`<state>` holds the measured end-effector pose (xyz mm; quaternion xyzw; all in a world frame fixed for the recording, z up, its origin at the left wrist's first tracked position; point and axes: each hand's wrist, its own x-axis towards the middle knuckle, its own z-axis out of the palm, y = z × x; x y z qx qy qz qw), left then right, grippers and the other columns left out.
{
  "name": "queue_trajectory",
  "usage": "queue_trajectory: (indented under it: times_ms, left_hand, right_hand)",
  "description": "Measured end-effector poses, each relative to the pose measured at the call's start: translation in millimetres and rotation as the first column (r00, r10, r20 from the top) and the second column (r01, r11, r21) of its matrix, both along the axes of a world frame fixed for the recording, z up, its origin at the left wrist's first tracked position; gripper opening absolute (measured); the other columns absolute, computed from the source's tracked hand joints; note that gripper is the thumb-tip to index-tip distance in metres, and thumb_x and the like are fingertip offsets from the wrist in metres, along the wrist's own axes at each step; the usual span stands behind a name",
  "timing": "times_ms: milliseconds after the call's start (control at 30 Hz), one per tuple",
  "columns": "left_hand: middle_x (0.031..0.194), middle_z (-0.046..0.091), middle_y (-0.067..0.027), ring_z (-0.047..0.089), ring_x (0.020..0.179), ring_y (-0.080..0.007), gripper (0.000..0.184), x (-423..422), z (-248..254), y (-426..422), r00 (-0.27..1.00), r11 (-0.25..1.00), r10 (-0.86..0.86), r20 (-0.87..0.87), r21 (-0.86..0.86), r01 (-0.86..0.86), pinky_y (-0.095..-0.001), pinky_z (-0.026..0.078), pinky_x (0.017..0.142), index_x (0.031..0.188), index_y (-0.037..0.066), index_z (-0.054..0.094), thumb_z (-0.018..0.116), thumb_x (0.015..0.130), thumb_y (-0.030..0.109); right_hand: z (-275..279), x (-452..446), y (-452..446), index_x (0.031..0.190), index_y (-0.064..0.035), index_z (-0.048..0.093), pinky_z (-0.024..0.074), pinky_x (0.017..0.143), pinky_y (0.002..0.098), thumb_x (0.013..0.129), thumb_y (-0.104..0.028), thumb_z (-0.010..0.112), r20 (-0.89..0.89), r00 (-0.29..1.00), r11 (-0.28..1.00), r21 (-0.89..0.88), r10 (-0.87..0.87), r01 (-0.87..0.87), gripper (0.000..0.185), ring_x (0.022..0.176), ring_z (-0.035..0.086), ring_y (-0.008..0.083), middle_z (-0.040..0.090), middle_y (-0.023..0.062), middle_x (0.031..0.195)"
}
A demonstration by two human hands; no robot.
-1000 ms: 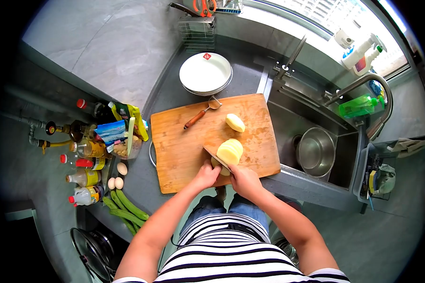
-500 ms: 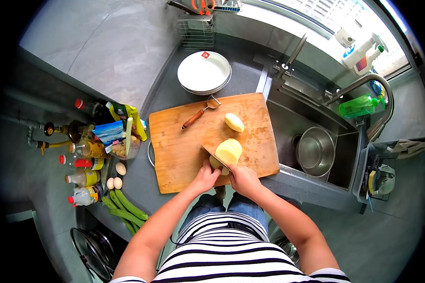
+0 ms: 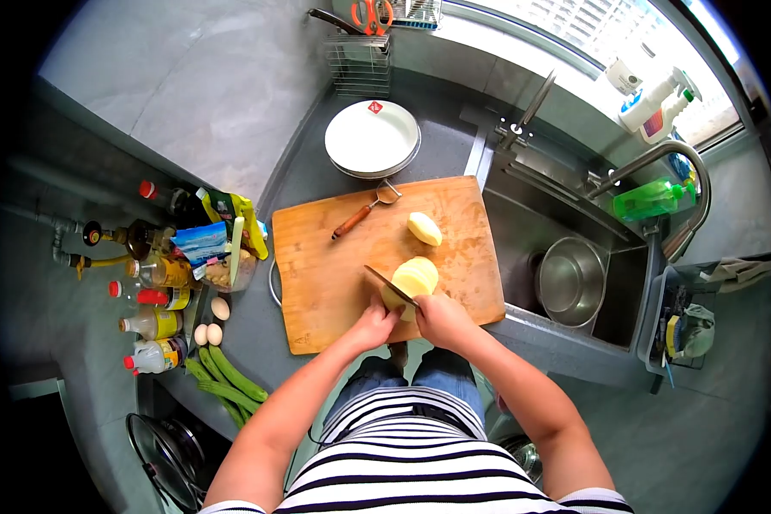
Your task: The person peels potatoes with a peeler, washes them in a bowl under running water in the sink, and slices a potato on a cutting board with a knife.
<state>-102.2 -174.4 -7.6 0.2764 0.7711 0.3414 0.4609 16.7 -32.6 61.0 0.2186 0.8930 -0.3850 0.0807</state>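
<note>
My right hand (image 3: 442, 320) is closed round the handle of a kitchen knife (image 3: 389, 284), whose blade slants up to the left across a peeled potato. Pale potato slices (image 3: 417, 274) lean together on the far side of the blade. My left hand (image 3: 375, 325) is closed on the near part of the potato, close to the blade; its fingertips are partly hidden. All this rests near the front edge of a wooden cutting board (image 3: 325, 291). A second, whole peeled potato (image 3: 424, 229) lies farther back, with a wooden-handled peeler (image 3: 364, 214) to its left.
Stacked white plates (image 3: 373, 137) stand behind the board. To the right is a sink (image 3: 522, 206) holding a metal pot (image 3: 571, 281). On the left are several bottles (image 3: 158, 323), eggs (image 3: 220, 308) and long green vegetables (image 3: 231, 381). A wire rack (image 3: 358, 67) stands at the back.
The view has shifted slightly. The knife blade stays at the potato with only a small change in its tilt, and both hands keep nearly the same place.
</note>
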Motion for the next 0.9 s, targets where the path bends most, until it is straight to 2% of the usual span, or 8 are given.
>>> queue_trajectory:
  times_ms: [167,267,367,467,533,600,667,900]
  left_hand:
    - [0.072,0.055,-0.0050,0.054,0.064,-0.0125,0.035,2.9,-21.9,-2.8,0.999,0.998,0.036,0.027,0.050,-0.037,-0.0280,0.043,0.057,0.098,0.000,0.039,0.052,0.097,0.032]
    - [0.073,0.056,-0.0048,0.052,0.065,-0.0117,0.032,3.8,-33.6,-4.7,0.998,0.998,0.035,-0.045,0.057,-0.032,-0.0284,0.043,0.057,0.098,0.001,0.044,0.051,0.097,0.032]
    - [0.085,0.062,-0.0191,0.061,0.078,-0.0250,0.044,-1.5,-35.5,-1.7,0.998,0.998,-0.049,0.045,-0.026,0.051,-0.0372,0.048,0.066,0.105,-0.007,0.044,0.054,0.094,0.034]
    - [0.079,0.060,-0.0149,0.058,0.071,-0.0219,0.033,2.1,-21.7,1.8,0.998,0.991,-0.031,0.050,0.133,0.024,-0.0363,0.047,0.062,0.098,-0.004,0.048,0.054,0.093,0.029]
    - [0.077,0.059,-0.0070,0.055,0.067,-0.0137,0.025,4.3,-36.7,0.7,0.952,0.897,-0.055,-0.300,0.403,0.179,-0.0304,0.044,0.055,0.100,0.002,0.052,0.048,0.097,0.026]
    - [0.073,0.059,-0.0050,0.055,0.063,-0.0123,0.023,5.1,-39.0,2.7,0.977,0.907,0.026,-0.214,0.415,0.067,-0.0300,0.043,0.053,0.094,0.003,0.053,0.047,0.097,0.026]
    - [0.068,0.058,-0.0091,0.057,0.062,-0.0176,0.030,5.5,-28.4,3.6,0.933,0.960,0.255,0.256,0.052,-0.276,-0.0351,0.045,0.055,0.078,0.001,0.052,0.051,0.093,0.027]
    - [0.058,0.056,-0.0059,0.056,0.054,-0.0175,0.037,4.6,-24.9,4.4,0.993,0.995,0.101,0.064,0.019,-0.102,-0.0336,0.043,0.050,0.073,0.002,0.053,0.046,0.095,0.032]
  right_hand:
    - [39.0,18.0,-2.8,0.102,-0.0038,0.062,0.0487,0.063,0.0491,0.084,-0.009,0.055,-0.156,0.987,0.998,0.038,-0.041,0.048,0.021,0.070,0.062,0.0392,0.063,0.0209,0.075]
    - [39.3,37.0,-7.4,0.110,-0.0046,0.061,0.0487,0.064,0.0480,0.084,-0.008,0.055,-0.083,0.996,0.998,0.046,-0.030,0.034,0.027,0.072,0.062,0.0389,0.063,0.0202,0.075]
    - [31.6,51.5,-16.0,0.113,-0.0051,0.059,0.0492,0.063,0.0472,0.083,-0.008,0.055,-0.059,0.998,0.997,0.071,-0.019,0.023,0.030,0.071,0.062,0.0375,0.064,0.0181,0.075]
    - [27.1,57.1,-21.3,0.116,-0.0052,0.057,0.0496,0.062,0.0468,0.081,-0.008,0.056,-0.051,0.999,0.993,0.118,-0.009,0.015,0.035,0.069,0.062,0.0364,0.064,0.0170,0.076]
    - [24.8,56.2,-26.2,0.117,-0.0050,0.055,0.0497,0.061,0.0465,0.080,-0.008,0.057,-0.023,1.000,0.989,0.146,-0.011,0.014,0.037,0.069,0.062,0.0358,0.064,0.0167,0.077]
    - [27.9,53.9,-26.4,0.117,-0.0046,0.055,0.0494,0.061,0.0465,0.079,-0.008,0.058,0.006,1.000,0.991,0.130,-0.017,0.017,0.038,0.068,0.062,0.0357,0.064,0.0171,0.076]
    - [27.6,53.5,-26.9,0.118,-0.0043,0.054,0.0492,0.060,0.0465,0.079,-0.008,0.059,0.011,1.000,0.992,0.121,-0.024,0.022,0.039,0.068,0.062,0.0356,0.064,0.0173,0.075]
    - [28.6,57.2,-26.9,0.117,-0.0037,0.053,0.0488,0.058,0.0466,0.080,-0.008,0.058,-0.031,0.999,0.991,0.127,-0.034,0.038,0.037,0.065,0.062,0.0357,0.063,0.0170,0.074]
